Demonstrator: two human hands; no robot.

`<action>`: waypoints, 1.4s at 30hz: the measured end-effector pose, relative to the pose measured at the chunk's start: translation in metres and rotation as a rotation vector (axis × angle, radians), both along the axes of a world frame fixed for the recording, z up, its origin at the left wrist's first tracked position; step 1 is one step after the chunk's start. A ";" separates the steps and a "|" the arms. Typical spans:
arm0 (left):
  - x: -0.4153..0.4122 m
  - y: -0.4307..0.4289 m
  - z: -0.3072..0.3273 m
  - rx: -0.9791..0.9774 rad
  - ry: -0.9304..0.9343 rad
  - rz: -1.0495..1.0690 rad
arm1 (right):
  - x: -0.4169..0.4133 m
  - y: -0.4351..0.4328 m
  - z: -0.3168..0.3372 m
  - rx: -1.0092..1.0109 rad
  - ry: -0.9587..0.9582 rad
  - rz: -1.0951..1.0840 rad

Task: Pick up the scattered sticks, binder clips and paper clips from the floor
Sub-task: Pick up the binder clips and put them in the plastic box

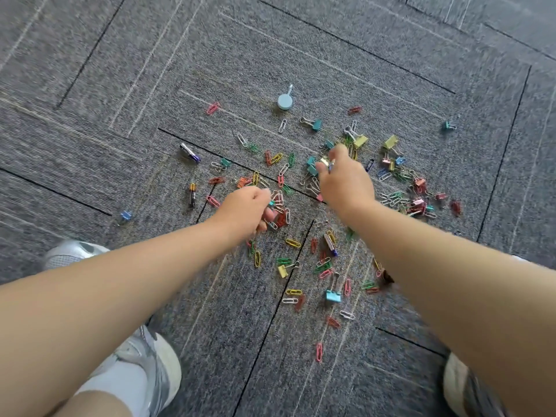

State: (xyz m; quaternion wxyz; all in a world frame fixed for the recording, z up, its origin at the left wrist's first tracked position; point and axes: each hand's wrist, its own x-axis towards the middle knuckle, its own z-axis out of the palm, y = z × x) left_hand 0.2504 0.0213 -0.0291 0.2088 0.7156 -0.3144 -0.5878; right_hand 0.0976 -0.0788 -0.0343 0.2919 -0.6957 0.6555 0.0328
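Coloured paper clips (293,242) and binder clips (333,295) lie scattered over the grey carpet (120,85), thickest in the middle and at the right. Stick-like batteries lie among them: one black and orange (192,195), one silver and purple (189,152), another (330,245) between my arms. My left hand (245,210) is down on the pile, its fingers curled around a few clips. My right hand (346,179) is farther out, fingertips pinched on a small clip above a teal binder clip (311,165).
A round pale blue magnet with a hook (284,100) stands beyond the pile. Stray binder clips lie at the far right (449,125) and far left (126,215). My shoes show at the lower left (147,359), left edge (69,254) and lower right (460,383).
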 end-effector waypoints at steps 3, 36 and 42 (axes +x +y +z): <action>0.004 -0.010 0.011 0.087 0.309 0.197 | 0.014 -0.021 -0.001 -0.022 0.057 0.098; 0.053 -0.030 0.005 0.181 0.475 0.543 | 0.038 -0.066 0.023 0.180 -0.274 -0.195; 0.039 -0.026 0.007 0.231 0.563 0.604 | 0.002 -0.014 0.029 0.366 -0.322 -0.250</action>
